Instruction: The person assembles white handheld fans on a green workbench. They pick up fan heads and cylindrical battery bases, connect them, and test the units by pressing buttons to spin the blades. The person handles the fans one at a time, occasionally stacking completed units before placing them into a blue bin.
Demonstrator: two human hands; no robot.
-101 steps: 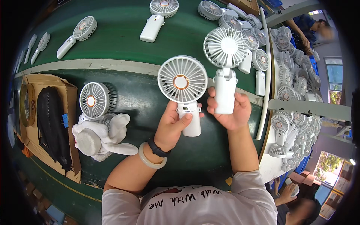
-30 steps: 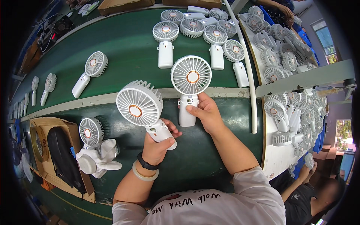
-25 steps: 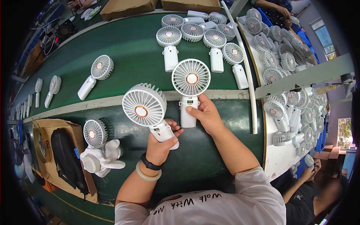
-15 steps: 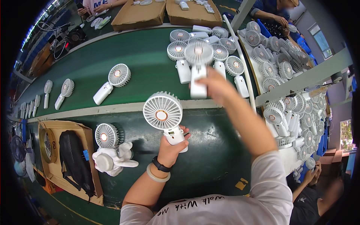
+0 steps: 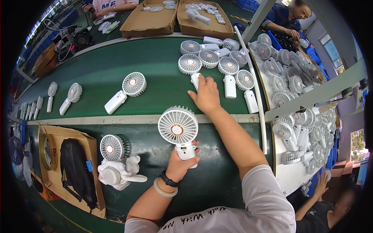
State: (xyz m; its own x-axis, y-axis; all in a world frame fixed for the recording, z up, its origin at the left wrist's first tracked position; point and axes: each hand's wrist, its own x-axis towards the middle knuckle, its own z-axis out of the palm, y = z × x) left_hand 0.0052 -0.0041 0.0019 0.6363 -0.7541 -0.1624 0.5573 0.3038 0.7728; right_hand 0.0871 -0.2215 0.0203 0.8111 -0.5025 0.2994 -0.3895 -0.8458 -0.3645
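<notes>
My left hand [image 5: 181,165] is closed around the handle of a white handheld fan [image 5: 177,126], held upright with its grille up. A small display shows on its handle. Over the green belt, my right hand [image 5: 208,95] rests on the handle of another white fan [image 5: 190,64]. Its thumb stands apart from the fingers, and the hand covers part of that handle. Beside it to the right lie more fans, among them one fan [image 5: 228,66] and another fan [image 5: 245,80].
Single fans such as this one [image 5: 134,84] lie along the belt [image 5: 163,58]. Two cartons [image 5: 147,29] stand beyond it. A white rabbit-like figure [image 5: 120,173] and an open carton [image 5: 101,194] are at my left. A fan-covered table [image 5: 285,167] and co-workers are at right.
The fan that my right hand held up is out of that hand, which now rests on a fan on the belt. A blurred fan shows over the far right carton. My left hand keeps its fan.
</notes>
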